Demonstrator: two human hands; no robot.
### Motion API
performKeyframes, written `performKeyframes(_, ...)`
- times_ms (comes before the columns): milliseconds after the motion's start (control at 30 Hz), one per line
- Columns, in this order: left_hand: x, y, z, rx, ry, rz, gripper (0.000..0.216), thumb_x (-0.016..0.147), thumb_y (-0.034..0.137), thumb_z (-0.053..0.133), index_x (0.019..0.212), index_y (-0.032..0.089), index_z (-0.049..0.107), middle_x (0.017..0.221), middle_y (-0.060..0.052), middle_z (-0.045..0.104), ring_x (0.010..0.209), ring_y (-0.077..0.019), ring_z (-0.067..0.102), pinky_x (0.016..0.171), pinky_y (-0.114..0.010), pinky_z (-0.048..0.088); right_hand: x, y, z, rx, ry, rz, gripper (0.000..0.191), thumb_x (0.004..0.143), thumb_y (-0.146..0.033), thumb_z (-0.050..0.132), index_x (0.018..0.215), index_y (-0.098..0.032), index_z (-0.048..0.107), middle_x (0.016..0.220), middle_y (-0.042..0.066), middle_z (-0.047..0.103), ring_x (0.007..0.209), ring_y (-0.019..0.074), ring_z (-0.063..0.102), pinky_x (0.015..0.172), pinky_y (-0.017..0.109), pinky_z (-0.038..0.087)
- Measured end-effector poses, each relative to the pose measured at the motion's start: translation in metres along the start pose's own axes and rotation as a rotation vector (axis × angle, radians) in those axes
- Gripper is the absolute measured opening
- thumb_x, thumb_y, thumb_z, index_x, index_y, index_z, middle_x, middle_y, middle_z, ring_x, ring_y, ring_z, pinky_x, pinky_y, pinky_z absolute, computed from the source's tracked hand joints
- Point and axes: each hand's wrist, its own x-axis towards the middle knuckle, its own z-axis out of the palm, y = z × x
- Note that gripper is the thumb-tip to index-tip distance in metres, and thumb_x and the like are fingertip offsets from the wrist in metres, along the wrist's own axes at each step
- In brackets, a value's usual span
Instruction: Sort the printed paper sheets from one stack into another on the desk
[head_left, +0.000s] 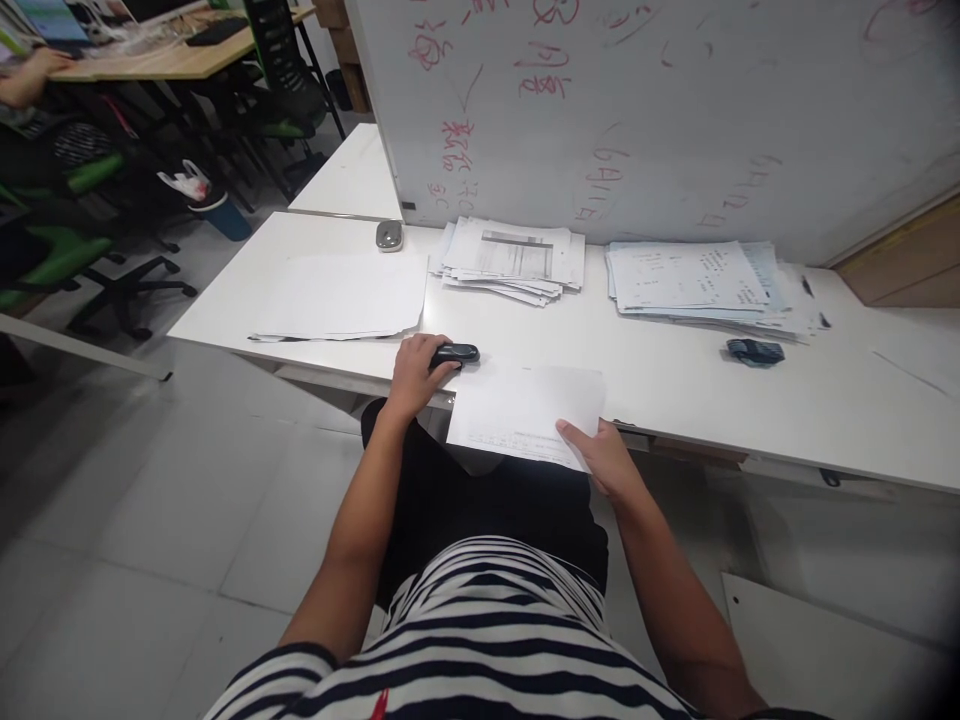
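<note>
My left hand (415, 374) is closed on a black stapler (454, 355) that lies near the front edge of the white table (675, 370). A sheet of white paper (529, 410) hangs slightly over that edge, and my right hand (600, 455) pinches its near right corner, thumb on top. Stapler and sheet sit side by side, the stapler at the sheet's far left corner.
Two paper stacks (514, 260) (694, 280) lie at the back by a whiteboard (637, 100). A large blank sheet (345, 298) sits left, a grey mouse-like object (389, 236) behind it, a small black object (754, 351) right. Office chairs (67, 250) and another person's arm (30, 75) are far left.
</note>
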Motion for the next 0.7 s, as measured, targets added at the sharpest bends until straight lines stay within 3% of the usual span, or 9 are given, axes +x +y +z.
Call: performKeyframes(700,0.0000,0.0061,-0.0043,-0.013,-0.039,-0.039,0.030,0.083,0.038,0.059,0.112,0.029,0.058,0.113,-0.004,0.057,0.110,-0.0233,0.046,0.099,-0.039,0.036,0.0058,0.0069,-0.0020,0.010,-0.015,-0.028,0.052,0.069,-0.046,0.074,0.113,-0.018,0.065,0.115,0.009,0.069,0.104,0.0285,0.065,0.094,0.042,0.050)
